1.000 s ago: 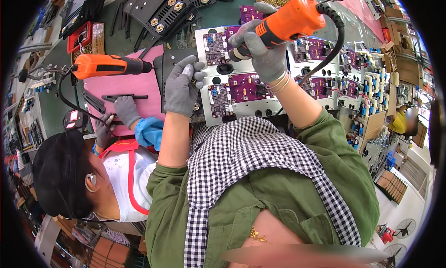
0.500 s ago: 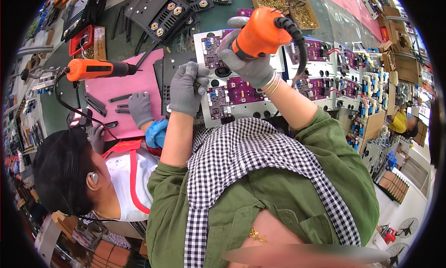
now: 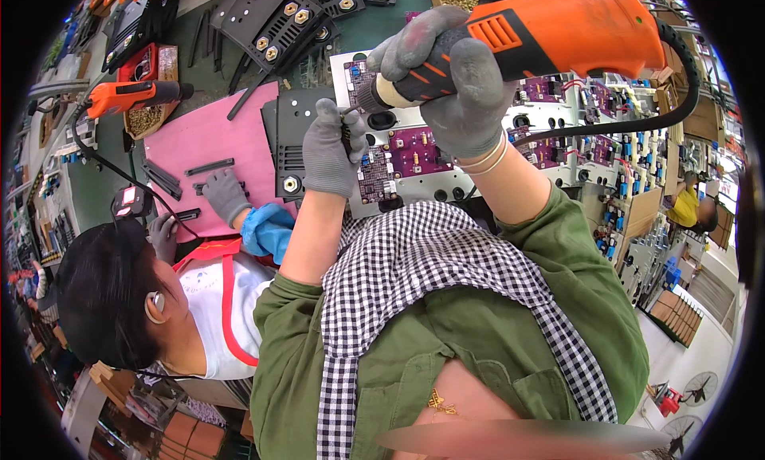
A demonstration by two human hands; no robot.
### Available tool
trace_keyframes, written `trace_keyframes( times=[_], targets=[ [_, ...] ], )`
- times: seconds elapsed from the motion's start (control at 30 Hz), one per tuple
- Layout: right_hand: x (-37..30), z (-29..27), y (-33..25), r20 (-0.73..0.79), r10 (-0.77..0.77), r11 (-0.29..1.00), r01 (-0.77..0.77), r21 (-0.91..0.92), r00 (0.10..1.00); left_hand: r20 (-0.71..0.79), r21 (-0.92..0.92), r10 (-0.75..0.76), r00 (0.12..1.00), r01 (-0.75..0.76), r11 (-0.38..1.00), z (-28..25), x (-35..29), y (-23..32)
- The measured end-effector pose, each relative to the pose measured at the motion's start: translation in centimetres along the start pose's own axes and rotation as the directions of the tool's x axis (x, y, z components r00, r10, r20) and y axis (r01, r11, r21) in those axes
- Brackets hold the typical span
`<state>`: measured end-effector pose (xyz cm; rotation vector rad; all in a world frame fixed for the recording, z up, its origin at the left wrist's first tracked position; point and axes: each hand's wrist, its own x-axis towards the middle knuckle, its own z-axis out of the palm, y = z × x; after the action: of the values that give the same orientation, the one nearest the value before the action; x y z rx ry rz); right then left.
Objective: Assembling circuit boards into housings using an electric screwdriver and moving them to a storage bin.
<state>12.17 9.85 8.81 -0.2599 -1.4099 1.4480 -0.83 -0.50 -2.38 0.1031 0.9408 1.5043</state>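
Observation:
My right hand (image 3: 478,117), in a grey glove, is wrapped round an orange and black electric screwdriver (image 3: 550,33) held nearly level, its nose pointing left. At the tip, my gloved left hand (image 3: 328,155) has its fingers pinched together. Something small and dark sits in that pinch, too small to make out. Both hands are over a silver metal plate (image 3: 430,189) bearing purple circuit boards (image 3: 418,151) with small components. The screwdriver and right hand cover part of the upper board.
Left of me, a co-worker's gloved hand (image 3: 225,195) rests by black strips on a pink mat (image 3: 187,145). A second orange screwdriver (image 3: 131,97) hangs there. Black panels with brass nuts (image 3: 275,21) lie at the back; more boards on plates (image 3: 550,153) stand right. A black cord (image 3: 613,131) loops beside my right wrist.
My right hand has turned the screwdriver from upright-tilted to nearly level and brought its tip to my left hand. The hanging screwdriver swung left; the co-worker's hand moved slightly.

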Motion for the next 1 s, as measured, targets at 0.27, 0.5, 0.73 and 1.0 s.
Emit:
trace_keyframes(
  times=[0.27,0.5,0.73,1.0],
  targets=[
    [-0.3,0.8,-0.4,-0.027,-0.009,1.000,0.009,0.002,1.000,-0.007,0.026,0.031,0.999,-0.031,0.999,0.5,-0.1,-0.3],
    [-0.4,0.4,1.5,-0.067,0.019,0.999,-0.017,0.040,0.998,-0.073,-0.014,0.019,0.997,-0.020,1.000,0.5,0.1,-0.7],
    [-0.5,1.7,0.8,-0.142,0.015,0.998,-0.006,0.064,0.990,-0.126,-0.014,0.012,0.992,-0.013,1.000,0.8,0.2,-0.6],
    [3.3,-0.3,5.7,-0.154,0.089,0.940,-0.134,-0.315,0.984,-0.175,-0.036,-0.024,0.984,0.018,0.999,-0.7,0.8,-1.1]
  ],
)
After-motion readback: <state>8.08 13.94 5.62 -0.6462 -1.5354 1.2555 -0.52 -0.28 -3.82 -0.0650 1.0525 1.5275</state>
